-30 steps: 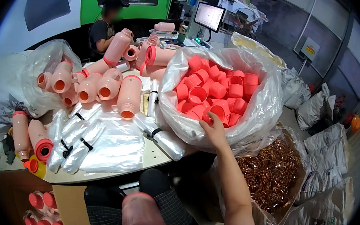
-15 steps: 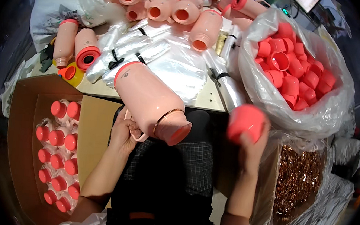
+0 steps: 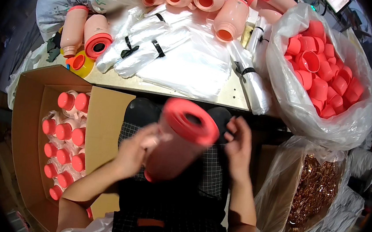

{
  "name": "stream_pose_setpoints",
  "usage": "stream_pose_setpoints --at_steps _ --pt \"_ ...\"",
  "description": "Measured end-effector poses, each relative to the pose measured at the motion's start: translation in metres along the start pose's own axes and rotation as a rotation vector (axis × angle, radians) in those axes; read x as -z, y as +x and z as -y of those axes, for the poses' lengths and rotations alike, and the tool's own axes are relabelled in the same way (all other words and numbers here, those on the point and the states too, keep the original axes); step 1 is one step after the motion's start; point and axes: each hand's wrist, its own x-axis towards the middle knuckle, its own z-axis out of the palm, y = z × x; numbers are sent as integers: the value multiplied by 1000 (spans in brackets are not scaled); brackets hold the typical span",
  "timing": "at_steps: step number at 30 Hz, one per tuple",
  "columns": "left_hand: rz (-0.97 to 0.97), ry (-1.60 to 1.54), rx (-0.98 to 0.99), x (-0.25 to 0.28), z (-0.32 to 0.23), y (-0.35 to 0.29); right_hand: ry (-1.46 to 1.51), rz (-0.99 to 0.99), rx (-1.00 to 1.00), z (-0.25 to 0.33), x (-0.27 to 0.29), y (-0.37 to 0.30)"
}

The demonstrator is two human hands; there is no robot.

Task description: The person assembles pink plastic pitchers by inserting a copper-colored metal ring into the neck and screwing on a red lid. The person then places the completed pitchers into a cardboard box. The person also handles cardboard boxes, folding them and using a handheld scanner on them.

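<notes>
Carton (image 3: 107, 127) at the desk's (image 3: 228, 96) front-left corner, below its edge: red-capped flasks (image 3: 64, 131) in rows. Left hand (image 3: 136, 149) grips pink flask (image 3: 176, 152), blurred, tilted over the lap, short of the front edge. Half a second ago its mouth faced right; now its base ring is uppermost. Right hand (image 3: 238, 149), then carrying a red cup, now empty, fingers loosely spread; open gap to the desk's front edge.

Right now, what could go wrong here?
The pink flask could slip and fall: only the left hand holds it, tilted base-up, while the right hand is open and apart from it.
A clear plastic bundle reaches the table's front edge, so a bump might knock it off.
</notes>
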Motion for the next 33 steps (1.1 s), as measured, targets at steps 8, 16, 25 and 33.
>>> stream_pose_setpoints --at_steps 8,16,25,33 --pt "-80 -103 -226 -32 -7 131 108 509 -142 22 3 36" --pt "-200 285 -292 -44 48 265 32 603 -78 28 1 88" --pt "124 -866 40 -70 -40 206 -148 -86 -91 -4 -23 114" --pt "-24 -645 -36 -89 -54 166 116 54 -73 13 -14 94"
